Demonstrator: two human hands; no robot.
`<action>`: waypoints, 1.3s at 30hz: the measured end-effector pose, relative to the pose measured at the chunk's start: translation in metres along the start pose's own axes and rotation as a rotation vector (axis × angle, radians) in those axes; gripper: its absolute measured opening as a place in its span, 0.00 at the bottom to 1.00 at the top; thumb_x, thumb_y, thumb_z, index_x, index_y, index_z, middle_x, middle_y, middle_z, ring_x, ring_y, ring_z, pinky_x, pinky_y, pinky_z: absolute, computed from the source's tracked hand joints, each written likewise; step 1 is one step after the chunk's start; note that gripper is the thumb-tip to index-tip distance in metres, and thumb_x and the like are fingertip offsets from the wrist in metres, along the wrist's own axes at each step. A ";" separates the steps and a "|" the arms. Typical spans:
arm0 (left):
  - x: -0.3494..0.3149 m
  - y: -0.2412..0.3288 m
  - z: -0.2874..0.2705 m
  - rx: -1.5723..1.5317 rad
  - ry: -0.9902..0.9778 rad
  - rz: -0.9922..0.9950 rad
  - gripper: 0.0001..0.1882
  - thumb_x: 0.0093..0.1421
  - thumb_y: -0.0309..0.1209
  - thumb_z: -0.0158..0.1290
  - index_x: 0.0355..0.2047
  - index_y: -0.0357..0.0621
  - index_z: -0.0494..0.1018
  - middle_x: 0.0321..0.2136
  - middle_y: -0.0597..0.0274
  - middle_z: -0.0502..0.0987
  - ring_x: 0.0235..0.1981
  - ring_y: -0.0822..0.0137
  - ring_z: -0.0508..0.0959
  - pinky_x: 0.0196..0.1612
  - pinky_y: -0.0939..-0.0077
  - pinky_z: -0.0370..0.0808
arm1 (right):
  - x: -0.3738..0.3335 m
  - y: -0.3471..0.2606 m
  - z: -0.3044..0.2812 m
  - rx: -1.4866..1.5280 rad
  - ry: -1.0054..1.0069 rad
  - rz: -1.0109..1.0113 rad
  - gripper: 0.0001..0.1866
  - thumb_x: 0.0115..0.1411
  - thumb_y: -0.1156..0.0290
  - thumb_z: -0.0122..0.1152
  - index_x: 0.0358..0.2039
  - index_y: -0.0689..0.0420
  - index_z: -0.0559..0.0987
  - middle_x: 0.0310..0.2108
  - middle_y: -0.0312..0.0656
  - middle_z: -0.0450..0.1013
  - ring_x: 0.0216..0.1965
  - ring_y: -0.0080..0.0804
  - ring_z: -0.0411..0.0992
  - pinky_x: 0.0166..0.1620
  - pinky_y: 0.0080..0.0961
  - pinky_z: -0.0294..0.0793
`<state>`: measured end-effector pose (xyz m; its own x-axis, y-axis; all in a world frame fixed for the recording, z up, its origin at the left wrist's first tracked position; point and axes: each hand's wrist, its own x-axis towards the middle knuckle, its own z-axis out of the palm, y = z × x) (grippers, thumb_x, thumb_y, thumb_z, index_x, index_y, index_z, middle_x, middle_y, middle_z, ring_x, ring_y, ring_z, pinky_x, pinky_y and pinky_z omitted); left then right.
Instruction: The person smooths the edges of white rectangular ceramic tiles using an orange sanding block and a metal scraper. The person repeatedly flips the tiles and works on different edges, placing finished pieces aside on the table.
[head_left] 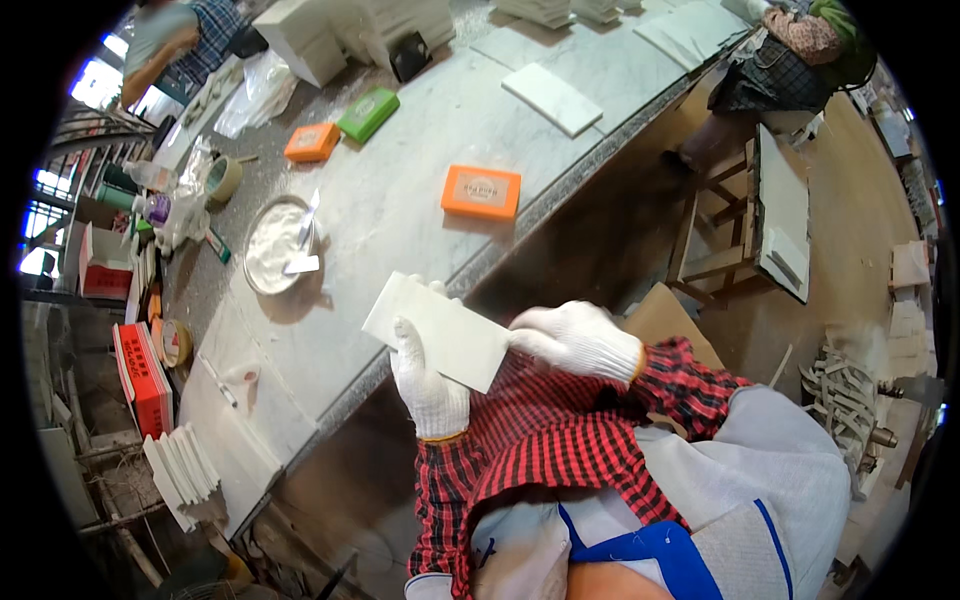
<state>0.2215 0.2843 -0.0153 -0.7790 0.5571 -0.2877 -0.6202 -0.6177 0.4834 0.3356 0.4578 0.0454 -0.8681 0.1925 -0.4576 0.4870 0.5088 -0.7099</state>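
A flat white stone tile [440, 330] is tilted in front of my body, just off the table's edge. My left hand [428, 380], in a white knit glove, grips it with the thumb on the face and the fingers behind. Gloved in the same way, my right hand [575, 340] is at the tile's right end, fingers curled together and partly smeared by motion. Whatever that hand holds is hidden. On the table beyond lies an orange block [481, 193]. A round bowl of white paste [276, 246] stands to the left, with a scraper [302, 264] in it.
Another orange block [312, 142], a green block [369, 114] and a white slab [552, 98] lie farther back on the stone-topped table [370, 210]. Thin white tiles [183, 468] stand at the near left. A wooden stand [740, 215] is right. Two other people are at the back.
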 end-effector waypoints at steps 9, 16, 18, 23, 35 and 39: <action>-0.001 -0.015 0.058 0.018 -0.105 -0.007 0.33 0.76 0.39 0.47 0.75 0.48 0.51 0.68 0.51 0.65 0.68 0.56 0.66 0.70 0.55 0.63 | -0.009 -0.021 0.005 0.142 0.258 -0.194 0.51 0.51 0.54 0.77 0.72 0.52 0.62 0.59 0.55 0.67 0.60 0.54 0.70 0.61 0.42 0.72; 0.008 0.061 0.015 -0.146 -0.158 0.404 0.30 0.74 0.37 0.49 0.74 0.51 0.57 0.73 0.57 0.60 0.72 0.54 0.62 0.75 0.52 0.59 | -0.026 0.003 -0.049 0.167 0.279 -0.256 0.49 0.46 0.62 0.79 0.68 0.60 0.68 0.57 0.50 0.71 0.59 0.43 0.71 0.62 0.35 0.70; 0.001 0.083 -0.025 0.002 -0.097 0.497 0.26 0.75 0.35 0.47 0.70 0.46 0.61 0.70 0.51 0.65 0.68 0.53 0.69 0.70 0.54 0.68 | -0.029 0.010 -0.060 0.118 0.394 -0.229 0.49 0.46 0.61 0.79 0.68 0.61 0.68 0.57 0.50 0.72 0.59 0.43 0.72 0.62 0.36 0.70; -0.053 0.093 -0.076 0.245 0.584 0.531 0.23 0.76 0.32 0.46 0.67 0.35 0.63 0.62 0.48 0.72 0.61 0.57 0.75 0.63 0.61 0.75 | -0.018 0.031 -0.071 0.122 0.558 -0.175 0.45 0.46 0.60 0.78 0.64 0.61 0.72 0.52 0.51 0.74 0.54 0.46 0.75 0.58 0.36 0.73; -0.014 0.043 -0.006 0.976 0.553 0.480 0.20 0.73 0.24 0.49 0.62 0.27 0.67 0.48 0.49 0.79 0.49 0.60 0.80 0.56 0.68 0.77 | 0.033 0.053 -0.101 -0.187 0.808 -0.066 0.40 0.40 0.62 0.77 0.58 0.57 0.78 0.52 0.51 0.74 0.51 0.51 0.76 0.55 0.39 0.77; 0.052 0.035 0.048 1.385 -0.095 0.489 0.17 0.65 0.17 0.55 0.54 0.29 0.75 0.50 0.48 0.80 0.49 0.59 0.81 0.55 0.65 0.77 | 0.053 0.054 -0.118 -0.201 0.796 -0.070 0.39 0.40 0.62 0.75 0.57 0.55 0.78 0.52 0.49 0.75 0.51 0.51 0.76 0.54 0.39 0.78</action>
<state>0.1636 0.3177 0.0264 -0.8379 0.5214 0.1612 0.3207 0.2314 0.9185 0.3043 0.5946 0.0462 -0.7408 0.6539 0.1541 0.4686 0.6673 -0.5789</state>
